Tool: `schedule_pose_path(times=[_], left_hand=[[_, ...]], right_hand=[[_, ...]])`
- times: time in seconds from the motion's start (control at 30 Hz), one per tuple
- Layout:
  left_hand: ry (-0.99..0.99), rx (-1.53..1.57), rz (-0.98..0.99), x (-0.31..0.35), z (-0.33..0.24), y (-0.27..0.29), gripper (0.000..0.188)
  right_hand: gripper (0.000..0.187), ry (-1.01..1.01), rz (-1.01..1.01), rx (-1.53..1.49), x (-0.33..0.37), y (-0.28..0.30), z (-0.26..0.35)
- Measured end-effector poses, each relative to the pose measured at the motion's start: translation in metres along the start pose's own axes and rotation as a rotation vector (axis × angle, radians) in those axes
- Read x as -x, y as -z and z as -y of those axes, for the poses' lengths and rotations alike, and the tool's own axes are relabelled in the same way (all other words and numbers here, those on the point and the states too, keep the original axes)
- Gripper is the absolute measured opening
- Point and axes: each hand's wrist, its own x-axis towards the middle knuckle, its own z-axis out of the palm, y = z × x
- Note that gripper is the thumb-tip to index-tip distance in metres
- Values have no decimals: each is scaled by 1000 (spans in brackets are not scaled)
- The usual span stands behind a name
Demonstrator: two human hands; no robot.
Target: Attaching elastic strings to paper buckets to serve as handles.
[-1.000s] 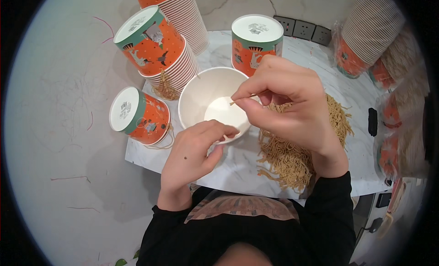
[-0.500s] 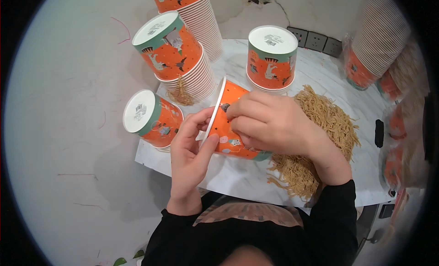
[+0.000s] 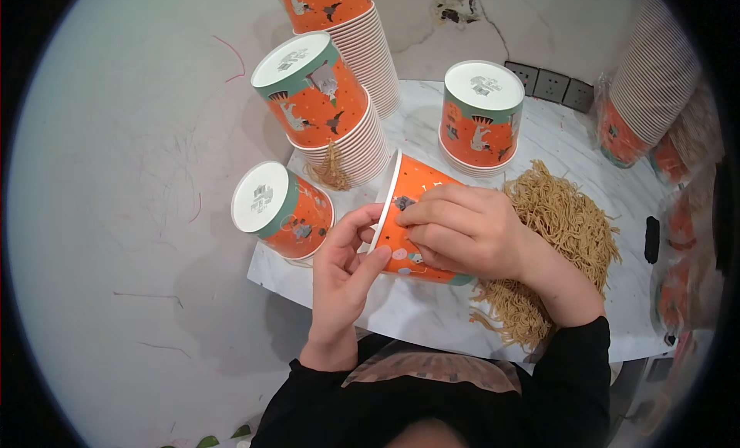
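An orange paper tub point(image 3: 414, 178) with a green base band and printed figures lies tilted on its side between my hands, its white rim towards the left. My left hand point(image 3: 344, 275) grips that rim, thumb outside and fingers at the opening. Against the tub's outer wall rests my right hand point(image 3: 470, 228), fingers curled and bunched together; its thumb tip is hidden, as is anything it may pinch. Just beyond the right wrist lies a heap of thin tan strands point(image 3: 566, 224), string-like or noodle-like. The inside of the tub is out of sight.
Upside-down tubs stand around: a single one point(image 3: 297, 217) at left, a nested stack point(image 3: 316, 101) with strands point(image 3: 333, 171) hanging on it, another stack point(image 3: 378, 47) behind, and a short one point(image 3: 482, 117) ahead. Bagged tubs point(image 3: 628, 132) and a dark socket strip point(image 3: 551, 86) are at right.
The whole view has shifted, so everything sits slightly lower and further right. A small white piece by my left thumb no longer shows. Both hands keep nearly the same pose on the tub.
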Motion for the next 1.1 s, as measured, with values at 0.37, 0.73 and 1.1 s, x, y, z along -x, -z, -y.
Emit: schedule_pose_path(times=[0.37,0.73,1.1], left_hand=[[87,-49,82,-11,10,13,36],[11,3,2,-14,12,11,12],[4,-12,-41,-19,16,7,20]], right_hand=[[15,-154,-5,-209,8,-8,-10],[19,-251,-41,-125,5,-4,-4],[15,-232,-74,-38,6,-5,-3]])
